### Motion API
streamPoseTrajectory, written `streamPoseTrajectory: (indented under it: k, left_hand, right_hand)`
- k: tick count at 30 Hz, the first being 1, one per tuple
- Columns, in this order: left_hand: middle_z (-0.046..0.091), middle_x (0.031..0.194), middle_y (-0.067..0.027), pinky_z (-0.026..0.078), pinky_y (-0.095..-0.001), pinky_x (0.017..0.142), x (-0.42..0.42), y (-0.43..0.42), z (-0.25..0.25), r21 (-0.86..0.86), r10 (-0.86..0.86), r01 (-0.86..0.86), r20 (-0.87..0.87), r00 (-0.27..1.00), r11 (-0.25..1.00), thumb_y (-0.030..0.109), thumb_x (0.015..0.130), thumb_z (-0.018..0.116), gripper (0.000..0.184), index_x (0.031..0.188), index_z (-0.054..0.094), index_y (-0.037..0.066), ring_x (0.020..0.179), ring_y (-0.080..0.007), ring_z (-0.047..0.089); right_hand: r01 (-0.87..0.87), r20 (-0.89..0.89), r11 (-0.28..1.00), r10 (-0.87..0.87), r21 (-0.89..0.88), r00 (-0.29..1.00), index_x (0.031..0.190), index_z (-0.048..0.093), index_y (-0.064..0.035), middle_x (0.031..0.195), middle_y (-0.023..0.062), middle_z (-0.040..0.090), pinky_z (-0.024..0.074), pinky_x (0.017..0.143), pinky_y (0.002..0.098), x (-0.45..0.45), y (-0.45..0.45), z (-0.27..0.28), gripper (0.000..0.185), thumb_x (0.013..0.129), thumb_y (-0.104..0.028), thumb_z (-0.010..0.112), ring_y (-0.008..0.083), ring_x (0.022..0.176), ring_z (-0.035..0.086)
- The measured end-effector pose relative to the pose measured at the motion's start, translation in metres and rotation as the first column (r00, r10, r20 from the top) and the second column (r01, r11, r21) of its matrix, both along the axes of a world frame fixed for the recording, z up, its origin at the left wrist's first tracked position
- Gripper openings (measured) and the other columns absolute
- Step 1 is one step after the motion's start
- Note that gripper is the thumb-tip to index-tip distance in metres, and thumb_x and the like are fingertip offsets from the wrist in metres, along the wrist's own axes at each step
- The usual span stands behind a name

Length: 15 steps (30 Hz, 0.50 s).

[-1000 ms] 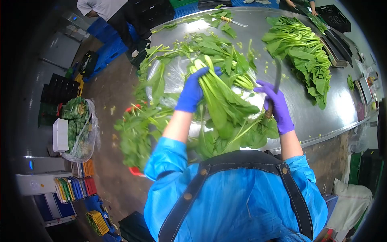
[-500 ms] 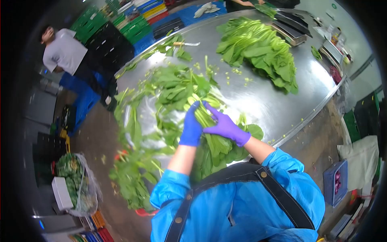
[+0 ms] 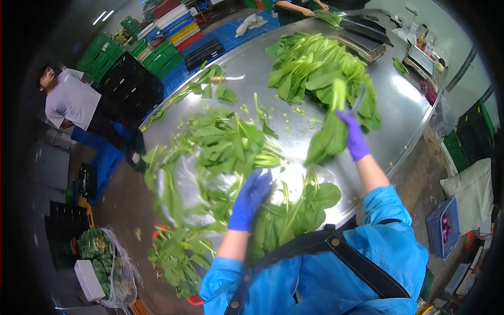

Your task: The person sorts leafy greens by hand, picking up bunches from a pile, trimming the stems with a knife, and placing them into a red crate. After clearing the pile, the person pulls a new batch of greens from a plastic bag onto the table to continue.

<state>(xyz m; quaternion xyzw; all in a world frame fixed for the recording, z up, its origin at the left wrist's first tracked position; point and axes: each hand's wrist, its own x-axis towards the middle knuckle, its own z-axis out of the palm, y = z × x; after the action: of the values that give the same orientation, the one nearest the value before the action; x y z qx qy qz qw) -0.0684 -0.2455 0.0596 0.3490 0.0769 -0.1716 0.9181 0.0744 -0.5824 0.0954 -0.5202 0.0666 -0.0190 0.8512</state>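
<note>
My right hand (image 3: 354, 137), in a purple glove, grips a bunch of leafy greens (image 3: 329, 134) with pale stems pointing up and leaves hanging down. A blurred grey blade-like shape (image 3: 360, 100) shows beside those stems; I cannot tell whether it is a knife in the hand. My left hand (image 3: 252, 197), in a blue-violet glove, is over the near side of the table, fingers extended and no object seen in them. Just beyond it lies a heap of loose greens (image 3: 226, 139). More leaves (image 3: 294, 215) lie close to my body. A large pile of bunched greens (image 3: 323, 65) lies farther back.
The metal table (image 3: 241, 97) carries scattered trimmings and a wooden-handled knife (image 3: 227, 78). A scale (image 3: 362, 44) stands at the far end, near a co-worker's hands (image 3: 315, 9). Another person (image 3: 76, 100) stands left by stacked crates (image 3: 131, 81). A blue basket (image 3: 442, 228) sits right.
Both hands were together around the bunch of greens. My right hand has carried it away to the right, towards the large pile; my left hand has let go and come back nearer.
</note>
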Motion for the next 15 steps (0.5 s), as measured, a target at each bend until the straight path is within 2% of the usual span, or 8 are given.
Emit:
streamPoseTrajectory:
  k: [5, 6, 9, 10, 11, 12, 13, 15]
  left_hand:
    - [0.042, 0.133, -0.0211, 0.037, -0.0408, 0.101, -0.034, 0.022, -0.02, 0.081, 0.043, -0.037, -0.079, 0.996, 0.996, 0.024, 0.092, 0.046, 0.049, 0.132, 0.035, -0.001, 0.12, -0.032, 0.046]
    - [0.044, 0.132, -0.0199, 0.038, -0.0395, 0.101, -0.046, 0.02, -0.02, 0.127, 0.06, -0.048, -0.092, 0.994, 0.991, 0.023, 0.092, 0.046, 0.048, 0.132, 0.036, -0.001, 0.117, -0.0309, 0.048]
    - [0.051, 0.124, -0.0118, 0.04, -0.032, 0.097, -0.055, -0.011, -0.027, 0.488, -0.044, -0.005, 0.088, 0.995, 0.873, 0.015, 0.087, 0.056, 0.046, 0.128, 0.041, -0.001, 0.113, -0.0199, 0.05]
    - [0.051, 0.125, -0.0106, 0.039, -0.0319, 0.097, -0.064, -0.026, -0.032, 0.741, -0.167, -0.023, 0.182, 0.969, 0.671, 0.015, 0.087, 0.057, 0.047, 0.13, 0.042, 0.004, 0.115, -0.0215, 0.049]
    - [0.041, 0.134, -0.017, 0.032, -0.0407, 0.103, -0.066, -0.038, -0.037, 0.911, -0.388, -0.049, 0.223, 0.894, 0.409, 0.029, 0.078, 0.068, 0.067, 0.135, 0.038, 0.009, 0.126, -0.0302, 0.038]
    - [0.036, 0.137, -0.0175, 0.026, -0.0467, 0.105, -0.068, -0.053, -0.038, 0.954, -0.555, -0.124, 0.262, 0.789, 0.274, 0.029, 0.074, 0.07, 0.073, 0.136, 0.036, 0.011, 0.129, -0.0325, 0.032]
    - [0.031, 0.141, -0.0181, 0.021, -0.0527, 0.106, -0.068, -0.068, -0.039, 0.965, -0.709, -0.218, 0.256, 0.658, 0.146, 0.03, 0.071, 0.071, 0.078, 0.137, 0.034, 0.013, 0.132, -0.0347, 0.026]
    - [0.027, 0.143, -0.0174, 0.016, -0.0571, 0.105, -0.077, -0.093, -0.094, 0.903, -0.716, -0.428, 0.271, 0.644, -0.043, 0.029, 0.069, 0.069, 0.079, 0.138, 0.034, 0.013, 0.134, -0.0357, 0.021]
  right_hand:
    - [0.198, 0.029, 0.962, -0.196, -0.19, 0.98, 0.116, 0.05, 0.0008, 0.098, 0.0098, 0.06, 0.0489, 0.08, 0.0328, 0.094, -0.084, 0.006, 0.053, 0.075, -0.025, 0.07, 0.0216, 0.086, 0.061]
    - [0.143, 0.014, 0.988, -0.143, -0.055, 0.99, 0.109, 0.056, -0.0013, 0.093, 0.0088, 0.061, 0.0483, 0.074, 0.0311, 0.118, -0.101, -0.008, 0.046, 0.075, -0.029, 0.07, 0.02, 0.079, 0.06]
    - [0.166, -0.099, 0.642, -0.356, -0.749, 0.929, 0.104, 0.059, -0.0007, 0.084, 0.008, 0.061, 0.0445, 0.064, 0.0303, 0.15, -0.127, -0.018, 0.057, 0.075, -0.05, 0.065, 0.0165, 0.069, 0.053]
    - [0.062, -0.055, 0.333, -0.333, -0.941, 0.941, 0.109, 0.057, 0.0024, 0.096, 0.014, 0.062, 0.0457, 0.073, 0.0364, 0.178, -0.154, -0.036, 0.065, 0.074, -0.052, 0.062, 0.0242, 0.081, 0.058]
    - [0.238, 0.207, 0.022, -0.423, -0.971, 0.882, 0.117, 0.053, 0.0036, 0.111, 0.0193, 0.06, 0.0447, 0.082, 0.0365, 0.183, -0.137, -0.033, 0.07, 0.076, -0.052, 0.059, 0.0297, 0.097, 0.059]
    - [0.405, 0.361, 0.033, -0.394, -0.914, 0.845, 0.121, 0.052, 0.0012, 0.119, 0.0205, 0.056, 0.0428, 0.088, 0.0371, 0.187, -0.122, -0.036, 0.069, 0.077, -0.051, 0.058, 0.0317, 0.107, 0.056]
    - [0.351, 0.299, 0.105, -0.336, -0.931, 0.893, 0.121, 0.053, 0.0004, 0.118, 0.0186, 0.057, 0.043, 0.088, 0.0357, 0.184, -0.098, -0.03, 0.065, 0.078, -0.047, 0.059, 0.0287, 0.105, 0.057]
    - [0.267, 0.225, 0.174, -0.226, -0.948, 0.948, 0.121, 0.053, -0.0004, 0.117, 0.0168, 0.059, 0.0432, 0.087, 0.0342, 0.151, -0.037, -0.018, 0.06, 0.08, -0.044, 0.06, 0.0257, 0.104, 0.058]
